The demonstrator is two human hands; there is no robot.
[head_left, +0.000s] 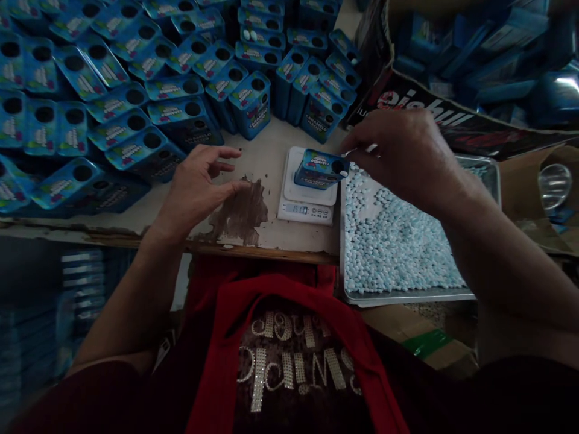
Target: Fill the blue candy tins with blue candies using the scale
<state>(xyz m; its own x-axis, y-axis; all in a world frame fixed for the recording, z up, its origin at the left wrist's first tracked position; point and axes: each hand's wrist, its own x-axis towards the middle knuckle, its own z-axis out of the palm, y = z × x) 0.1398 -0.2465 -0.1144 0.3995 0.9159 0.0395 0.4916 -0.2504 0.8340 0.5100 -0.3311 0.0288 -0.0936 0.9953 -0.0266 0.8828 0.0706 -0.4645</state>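
Observation:
A blue tin (322, 170) rests on the white digital scale (305, 212), whose display is lit. A small white candy shows at the tin's right end. My right hand (407, 157) is just right of the tin, above the tray of candies, fingers pinched; what they hold, if anything, is too small to name. To the left of the scale, my left hand (196, 184) hovers over the table's worn patch, empty, with its fingers apart. Pale blue and white candies (402, 247) spread across the metal tray (407, 295) under my right arm.
Many blue tins with round dark openings (149, 114) stand across the table's left and back. A black printed box (470, 120) with more blue packages is at the back right. A brown bag (527, 187) with a clear cup sits beside the tray. The table edge (266, 253) runs near my body.

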